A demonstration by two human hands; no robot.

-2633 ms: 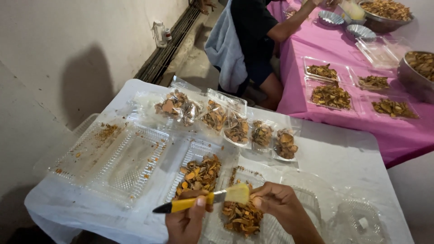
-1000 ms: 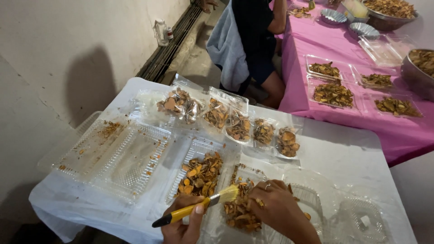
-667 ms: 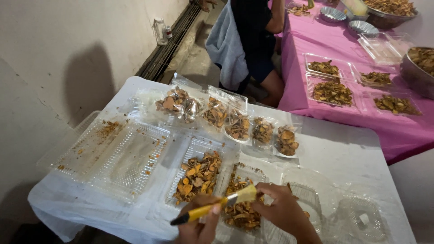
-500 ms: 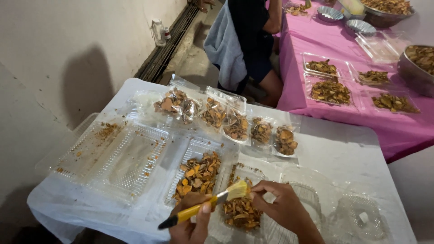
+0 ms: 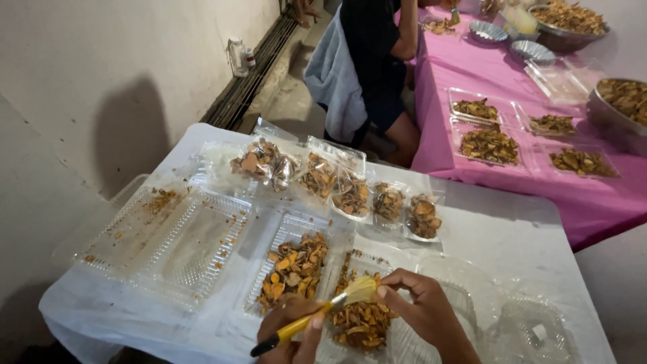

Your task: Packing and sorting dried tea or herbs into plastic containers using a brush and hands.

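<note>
even, fairly bright indoor light. soft grey shadow on the pale wall at left. mild glare on the clear plastic trays. slight softness throughout; wide-angle stretch toward frame edges. pink tablecloth saturated, not clipped.

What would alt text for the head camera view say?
The left hand holds a yellow-handled brush over a clear tray of orange-brown dried pieces, which the right hand touches. More filled trays sit on the white table; another person sits at a pink table.
</note>
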